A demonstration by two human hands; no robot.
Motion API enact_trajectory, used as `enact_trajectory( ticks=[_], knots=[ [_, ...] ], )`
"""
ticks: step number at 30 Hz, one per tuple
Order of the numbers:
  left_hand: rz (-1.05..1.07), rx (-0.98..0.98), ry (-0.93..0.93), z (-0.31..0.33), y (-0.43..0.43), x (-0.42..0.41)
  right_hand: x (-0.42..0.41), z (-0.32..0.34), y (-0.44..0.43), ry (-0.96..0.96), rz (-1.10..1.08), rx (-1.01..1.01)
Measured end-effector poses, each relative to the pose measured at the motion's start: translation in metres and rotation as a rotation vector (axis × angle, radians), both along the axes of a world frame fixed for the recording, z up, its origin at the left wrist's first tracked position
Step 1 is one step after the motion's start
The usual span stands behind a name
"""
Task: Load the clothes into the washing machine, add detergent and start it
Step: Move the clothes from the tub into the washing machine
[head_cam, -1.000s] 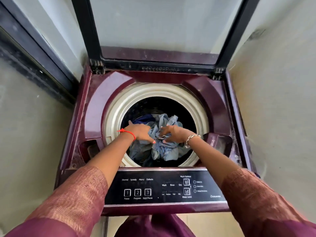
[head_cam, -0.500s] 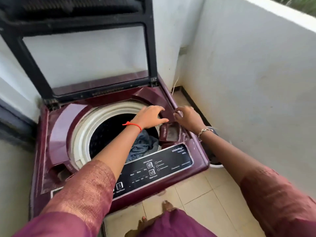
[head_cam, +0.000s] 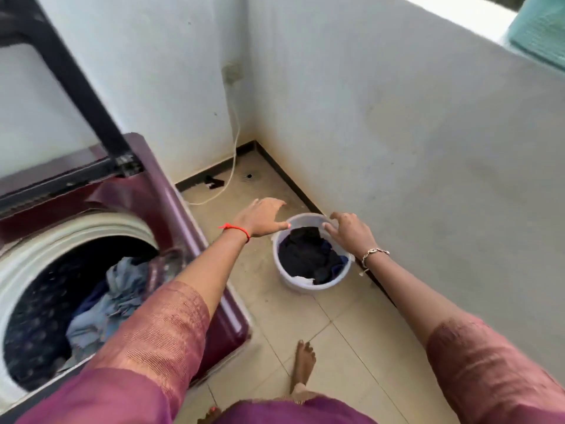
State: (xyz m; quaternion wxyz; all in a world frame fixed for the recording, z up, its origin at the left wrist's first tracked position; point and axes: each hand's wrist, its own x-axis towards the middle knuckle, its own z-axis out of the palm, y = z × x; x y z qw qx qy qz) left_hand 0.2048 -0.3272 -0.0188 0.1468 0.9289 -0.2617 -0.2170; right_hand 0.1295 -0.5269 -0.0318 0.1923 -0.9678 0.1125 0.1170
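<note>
Both hands reached over the white tub (head_cam: 318, 284) of dark clothes (head_cam: 308, 255) right of the washing machine (head_cam: 195, 215); left hand (head_cam: 260, 217) and right hand (head_cam: 348, 231) spread, empty

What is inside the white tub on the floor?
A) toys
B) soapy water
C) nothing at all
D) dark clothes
D: the white tub on the tiled floor holds a heap of dark clothes, black and navy, and both open hands, the left hand and the right hand, hover over its rim.
</note>
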Motion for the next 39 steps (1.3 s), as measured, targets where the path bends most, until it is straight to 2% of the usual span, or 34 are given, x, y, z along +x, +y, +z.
enact_trajectory(
  ticks=[5, 13, 20, 26, 32, 35, 39],
  knots=[
    [-0.033, -0.046, 0.144, -0.026, -0.064, 0.011, -0.003, -0.029, -0.08, 0.182, -0.073, -0.039],
    [-0.159, 0.117, 0.168, -0.091, -0.102, 0.039, 0.018, -0.091, -0.126, 0.379, -0.079, -0.014],
    [-0.249, 0.26, 0.219, -0.152, -0.109, 0.073, 0.052, -0.145, -0.123, 0.492, 0.046, -0.013],
    [-0.282, 0.335, 0.218, -0.232, -0.116, 0.103, 0.083, -0.233, -0.112, 0.634, 0.264, -0.117],
    [-0.36, 0.419, 0.115, -0.348, -0.119, 0.119, 0.102, -0.349, -0.097, 0.651, 0.198, -0.122],
    [-0.39, 0.376, -0.024, -0.401, -0.119, 0.131, 0.107, -0.4, -0.092, 0.644, 0.118, -0.078],
    [-0.464, 0.4, -0.156, -0.48, -0.118, 0.137, 0.111, -0.469, -0.09, 0.692, 0.119, -0.002]
  ],
)
